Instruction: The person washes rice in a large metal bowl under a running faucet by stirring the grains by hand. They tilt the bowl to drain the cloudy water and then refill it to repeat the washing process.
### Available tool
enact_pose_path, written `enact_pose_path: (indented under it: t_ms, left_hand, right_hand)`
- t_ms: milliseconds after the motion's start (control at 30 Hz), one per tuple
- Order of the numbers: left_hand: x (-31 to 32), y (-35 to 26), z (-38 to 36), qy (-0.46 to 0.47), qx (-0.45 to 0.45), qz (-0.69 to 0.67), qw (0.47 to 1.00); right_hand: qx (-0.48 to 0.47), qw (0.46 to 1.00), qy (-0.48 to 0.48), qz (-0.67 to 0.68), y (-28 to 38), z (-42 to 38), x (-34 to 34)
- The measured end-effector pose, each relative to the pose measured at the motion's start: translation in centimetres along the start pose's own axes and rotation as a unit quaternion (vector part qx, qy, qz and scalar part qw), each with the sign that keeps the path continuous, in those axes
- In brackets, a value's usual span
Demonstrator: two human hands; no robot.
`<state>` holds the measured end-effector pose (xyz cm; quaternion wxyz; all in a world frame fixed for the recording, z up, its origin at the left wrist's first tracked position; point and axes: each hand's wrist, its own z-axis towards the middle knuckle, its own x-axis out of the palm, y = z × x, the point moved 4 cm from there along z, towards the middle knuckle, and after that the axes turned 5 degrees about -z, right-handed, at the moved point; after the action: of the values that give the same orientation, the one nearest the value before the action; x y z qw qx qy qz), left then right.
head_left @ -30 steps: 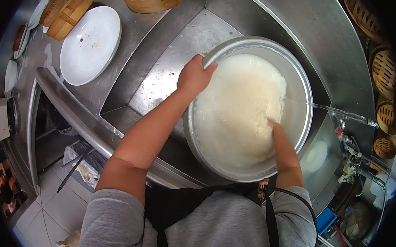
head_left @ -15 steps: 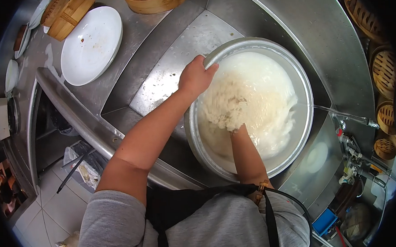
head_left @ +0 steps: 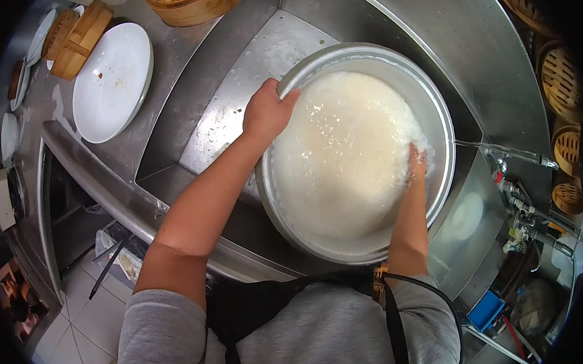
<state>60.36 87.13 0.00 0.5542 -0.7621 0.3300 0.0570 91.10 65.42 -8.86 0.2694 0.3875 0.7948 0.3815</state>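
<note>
A large round metal pot (head_left: 440,95) stands tilted in the steel sink, holding milky water (head_left: 343,159) with pale rice beneath that is mostly hidden by the cloudiness. My left hand (head_left: 268,111) is closed on the pot's upper-left rim, thumb over the edge. Inside the pot at the right, my right hand (head_left: 417,159) is dipped into the water near the wall. Its fingers are under the surface and splashed over, so their pose is hidden.
The steel sink (head_left: 235,106) surrounds the pot. A faucet spout (head_left: 527,156) runs a stream toward the pot's right rim. On the left counter are a white plate (head_left: 115,79) and bamboo steamers (head_left: 196,6). More steamer baskets (head_left: 561,79) line the right side.
My right hand has moved from the middle of the pot to its right side and sunk into the water. The churned rice has settled from sight. My left hand keeps its hold on the rim.
</note>
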Motion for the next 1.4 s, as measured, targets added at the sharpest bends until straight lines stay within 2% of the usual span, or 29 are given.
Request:
enact_pose_path:
  t_ms: [67,200,467,633,667,700,733,767,800,833,867,900,933,1033,1167,1400]
  left_hand:
    - [0.0,0.1,0.1,-0.002,0.000,-0.002,1.000]
    - [-0.2,0.1,0.1,-0.014,0.008,0.000,1.000]
    - [-0.1,0.1,0.0,-0.009,0.008,0.007,1.000]
    - [-0.3,0.1,0.0,-0.002,0.007,0.001,1.000]
    - [-0.1,0.0,0.1,-0.004,0.027,-0.005,1.000]
    - [0.2,0.0,0.3,-0.013,0.043,-0.008,0.999]
    - [0.2,0.6,0.6,-0.033,0.053,-0.006,0.998]
    - [1.1,2.1,1.4,-0.060,0.107,-0.059,0.991]
    - [1.2,2.4,1.2,-0.088,0.097,-0.087,0.988]
    - [1.6,3.2,1.7,-0.081,0.112,-0.080,0.987]
    - [1.3,2.8,1.5,-0.060,0.085,-0.072,0.992]
    - [1.4,2.6,1.6,-0.048,0.061,-0.045,0.996]
    - [1.5,2.5,1.7,-0.064,0.062,-0.033,0.995]
    - [0.4,1.1,0.5,-0.033,0.027,-0.042,0.998]
    - [1.0,1.7,0.9,-0.062,0.068,-0.052,0.994]
    - [0.6,1.2,0.3,-0.050,0.058,-0.047,0.996]
  right_hand:
    - [0.070,0.988,0.006,0.136,-1.1,0.2,1.3]
    - [0.093,0.976,0.113,0.162,-4.2,1.2,7.4]
    - [0.169,0.945,0.276,-0.040,-10.6,-4.2,16.1]
    - [0.225,0.870,0.397,-0.185,-14.2,-5.4,16.1]
    - [0.253,0.855,0.428,-0.149,-15.2,-5.3,15.4]
    - [0.355,0.794,0.479,0.120,-16.3,-6.1,14.9]
    - [0.172,0.838,0.514,0.066,-12.3,-8.9,14.5]
    - [0.108,0.843,0.527,0.010,-9.7,-11.3,15.5]
    - [0.044,0.844,0.533,-0.046,-7.0,-13.7,16.4]
    - [0.099,0.837,0.525,-0.120,-8.1,-14.1,17.7]
    - [0.246,0.846,0.453,-0.136,-10.4,-13.9,18.1]
    - [0.240,0.823,0.506,-0.095,-12.1,-12.4,18.4]
    - [0.228,0.826,0.508,-0.089,-12.0,-11.0,18.4]
    - [0.165,0.860,0.467,-0.124,-9.1,-8.2,19.5]
    - [0.093,0.887,0.421,-0.165,-5.7,-4.7,20.0]
    - [0.085,0.909,0.371,-0.170,-4.7,-2.1,18.6]
